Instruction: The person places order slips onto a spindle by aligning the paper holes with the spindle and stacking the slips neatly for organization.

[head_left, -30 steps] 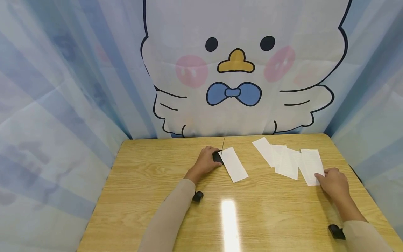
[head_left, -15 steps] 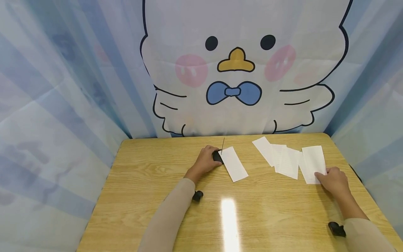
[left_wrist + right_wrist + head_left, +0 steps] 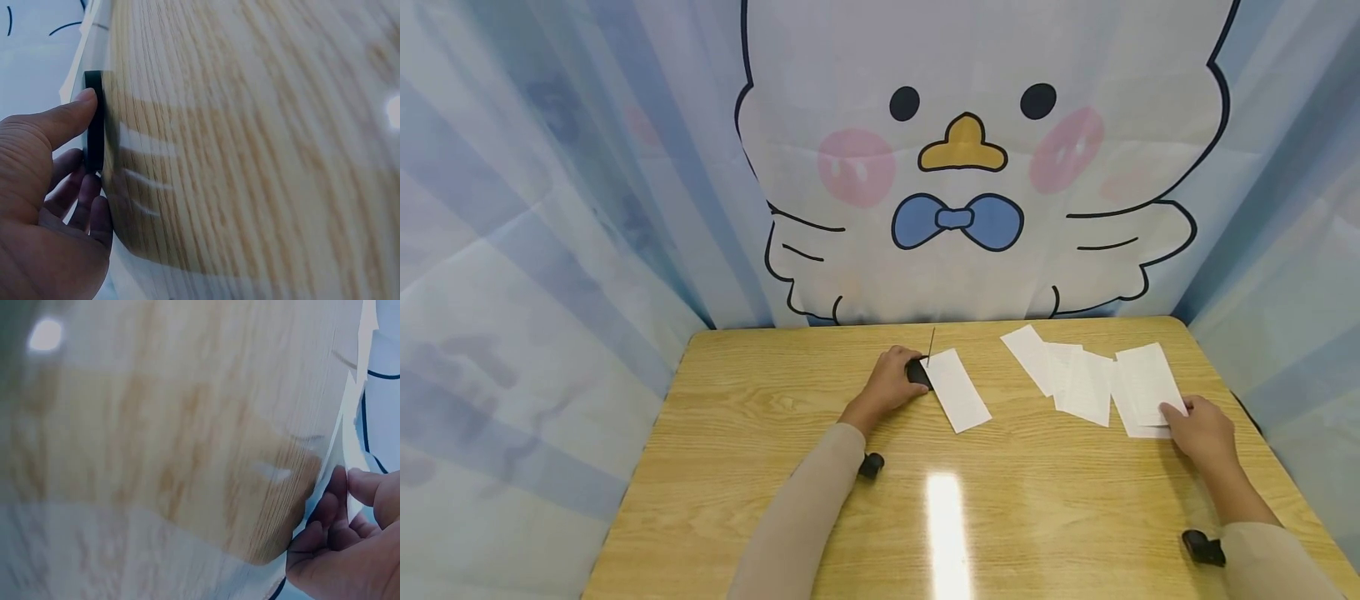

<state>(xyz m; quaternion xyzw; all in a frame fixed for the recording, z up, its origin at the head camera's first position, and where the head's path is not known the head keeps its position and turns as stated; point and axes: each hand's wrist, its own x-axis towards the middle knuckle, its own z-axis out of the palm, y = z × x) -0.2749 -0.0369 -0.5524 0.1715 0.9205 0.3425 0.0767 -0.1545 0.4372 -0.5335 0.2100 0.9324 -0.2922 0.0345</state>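
Note:
In the head view, my left hand (image 3: 891,382) grips the edge of a black base (image 3: 917,375) with a thin upright spike (image 3: 932,346), which looks like a receipt spike. The left wrist view shows the thumb on top of that black base (image 3: 94,122) and the fingers below. A white paper slip (image 3: 958,393) lies over the base, its upper left corner at the foot of the spike. At the right, my right hand (image 3: 1204,433) pinches the lower corner of another paper slip (image 3: 1150,379) between thumb and fingers. Beneath it another slip (image 3: 1138,432) partly shows.
Several overlapping white slips (image 3: 1084,389) lie between the spike and my right hand, toward the back of the wooden table (image 3: 760,467). A printed curtain (image 3: 955,283) hangs directly behind the table's back edge. Black wrist cameras (image 3: 871,466) sit by both sleeves.
My right hand has separated the upper slip from the one beneath, first shifting it up and right, then tilting it left. The left hand, base and spike have stayed put.

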